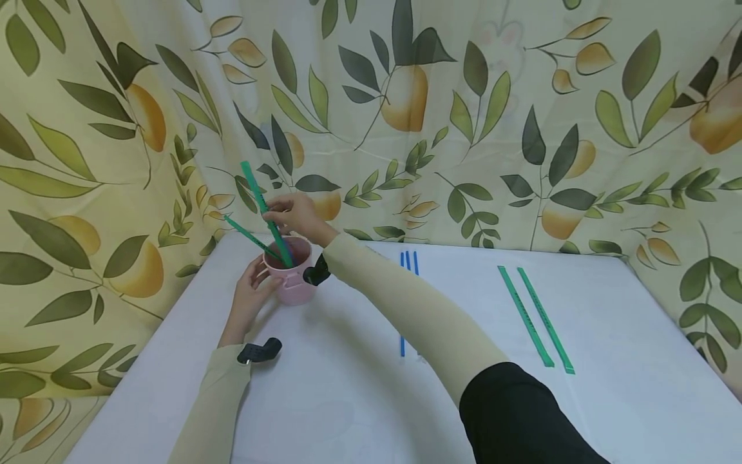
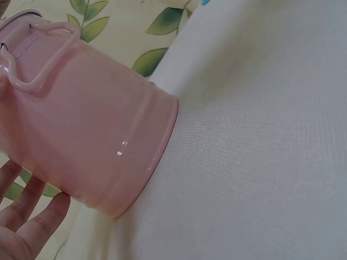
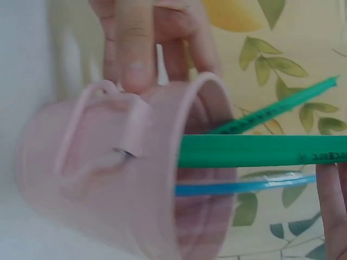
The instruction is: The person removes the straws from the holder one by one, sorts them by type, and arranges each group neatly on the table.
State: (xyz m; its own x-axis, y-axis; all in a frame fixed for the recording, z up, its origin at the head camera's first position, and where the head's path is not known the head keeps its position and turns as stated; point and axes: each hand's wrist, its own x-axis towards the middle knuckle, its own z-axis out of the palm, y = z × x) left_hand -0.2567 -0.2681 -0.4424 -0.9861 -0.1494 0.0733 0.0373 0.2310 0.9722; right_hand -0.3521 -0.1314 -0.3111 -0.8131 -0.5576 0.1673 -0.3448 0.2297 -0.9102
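Observation:
A pink pail (image 1: 295, 291) with a wire-like side handle stands at the left of the table. My left hand (image 1: 249, 296) holds it, thumb on the near side and fingers round the other. Between thumb and fingers, my right hand (image 1: 298, 216) pinches a long flat green strip (image 1: 253, 183) with small dark print; its lower end is inside the pail. Another green strip (image 1: 243, 230) leans out over the rim to the left. In the right wrist view a thin blue strip (image 3: 244, 188) also sticks out of the pail's mouth. The strips' lower ends are hidden inside.
Two green strips (image 1: 526, 316) lie side by side on the right of the white table (image 1: 348, 399). Several thin blue strips (image 1: 402, 309) lie near the middle, partly behind my right forearm. A curtain (image 1: 371, 161) with a leaf-and-fruit pattern hangs behind and to the left.

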